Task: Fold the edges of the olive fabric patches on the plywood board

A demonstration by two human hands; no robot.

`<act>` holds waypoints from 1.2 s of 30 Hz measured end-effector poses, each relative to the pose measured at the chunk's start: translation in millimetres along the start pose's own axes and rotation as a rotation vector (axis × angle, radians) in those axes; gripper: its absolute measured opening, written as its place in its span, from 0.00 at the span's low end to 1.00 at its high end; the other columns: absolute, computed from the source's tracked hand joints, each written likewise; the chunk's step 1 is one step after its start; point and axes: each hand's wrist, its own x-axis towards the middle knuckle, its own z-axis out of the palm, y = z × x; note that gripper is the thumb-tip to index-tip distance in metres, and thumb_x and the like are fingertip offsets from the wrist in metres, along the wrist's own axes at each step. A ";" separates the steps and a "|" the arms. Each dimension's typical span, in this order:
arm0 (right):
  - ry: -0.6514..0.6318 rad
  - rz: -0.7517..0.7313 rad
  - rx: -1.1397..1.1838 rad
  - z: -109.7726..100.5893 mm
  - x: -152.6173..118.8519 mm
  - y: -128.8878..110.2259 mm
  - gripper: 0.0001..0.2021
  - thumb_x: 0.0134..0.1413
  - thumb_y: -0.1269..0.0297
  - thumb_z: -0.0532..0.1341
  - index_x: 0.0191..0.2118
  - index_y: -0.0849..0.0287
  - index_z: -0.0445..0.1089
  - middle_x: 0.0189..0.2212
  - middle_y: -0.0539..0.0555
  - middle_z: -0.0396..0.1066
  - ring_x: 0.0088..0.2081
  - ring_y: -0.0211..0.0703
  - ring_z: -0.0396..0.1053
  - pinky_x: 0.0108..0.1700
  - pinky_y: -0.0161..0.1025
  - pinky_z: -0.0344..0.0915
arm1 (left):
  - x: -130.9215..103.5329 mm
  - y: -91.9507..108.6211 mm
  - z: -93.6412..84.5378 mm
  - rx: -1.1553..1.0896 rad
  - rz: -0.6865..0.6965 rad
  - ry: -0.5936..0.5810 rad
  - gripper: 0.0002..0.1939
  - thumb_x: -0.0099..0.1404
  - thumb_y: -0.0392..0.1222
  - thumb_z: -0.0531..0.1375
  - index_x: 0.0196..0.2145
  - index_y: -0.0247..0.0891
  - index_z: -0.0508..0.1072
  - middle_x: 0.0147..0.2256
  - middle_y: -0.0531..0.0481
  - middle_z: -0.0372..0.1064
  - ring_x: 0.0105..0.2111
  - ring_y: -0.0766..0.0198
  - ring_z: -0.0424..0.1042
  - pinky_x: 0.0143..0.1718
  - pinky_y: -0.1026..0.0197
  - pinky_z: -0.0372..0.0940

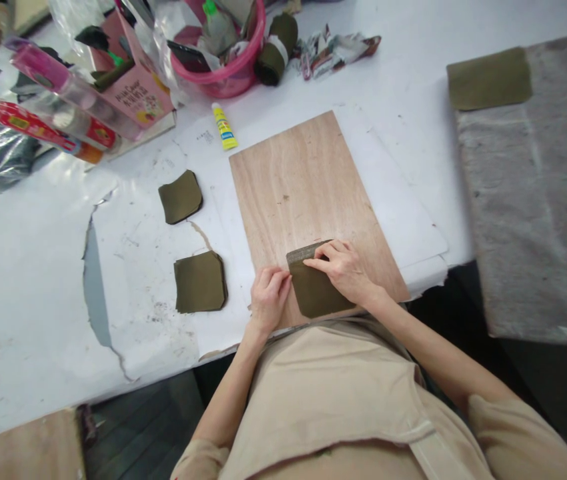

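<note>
An olive-green fabric piece (321, 291) with cut lower corners lies on the near end of a wooden board (303, 180). A greyish strip (302, 253) runs along its upper edge. My left hand (268, 293) is closed, its thumb and fingertips pinched at the piece's left edge. Across the upper right part, my right hand (342, 267) has its fingers bent together on the fabric by the strip, hiding some of that edge. Two stacks of similar olive pieces sit left of the board, a smaller stack (181, 197) and a nearer one (200, 282).
A yellow glue tube (225, 127) lies beyond the board. Farther back stand a pink basket (228, 83), a rolled olive cloth (277, 50), a pink box (138, 97) and bottles (33, 127). At right, a grey slab (533, 213) carries an olive piece (491, 78). The white table covering (148, 267) is torn.
</note>
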 end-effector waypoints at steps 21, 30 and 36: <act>-0.007 0.038 0.024 1.5 -0.1 -0.3 0.14 0.65 0.70 0.54 0.48 0.53 0.74 0.39 0.54 0.71 0.46 0.46 0.62 0.49 0.44 0.55 | -3.0 13.3 5.4 0.399 0.073 -0.124 0.16 0.68 0.35 0.55 0.52 0.43 0.72 0.37 0.44 0.66 0.37 0.57 0.65 0.37 0.57 0.63; 0.000 0.026 0.013 2.1 -0.4 0.2 0.13 0.65 0.70 0.54 0.48 0.54 0.74 0.38 0.54 0.71 0.45 0.45 0.62 0.49 0.43 0.55 | -9.0 11.3 -0.1 0.269 -0.075 -0.009 0.10 0.68 0.39 0.57 0.45 0.38 0.75 0.38 0.44 0.69 0.39 0.57 0.66 0.41 0.57 0.63; 0.000 0.031 0.027 2.6 -0.6 -0.8 0.14 0.65 0.70 0.54 0.48 0.53 0.74 0.39 0.55 0.71 0.46 0.46 0.62 0.50 0.44 0.56 | -6.0 8.5 -3.2 0.185 -0.049 -0.003 0.09 0.69 0.40 0.57 0.45 0.40 0.74 0.37 0.46 0.69 0.39 0.60 0.66 0.41 0.58 0.63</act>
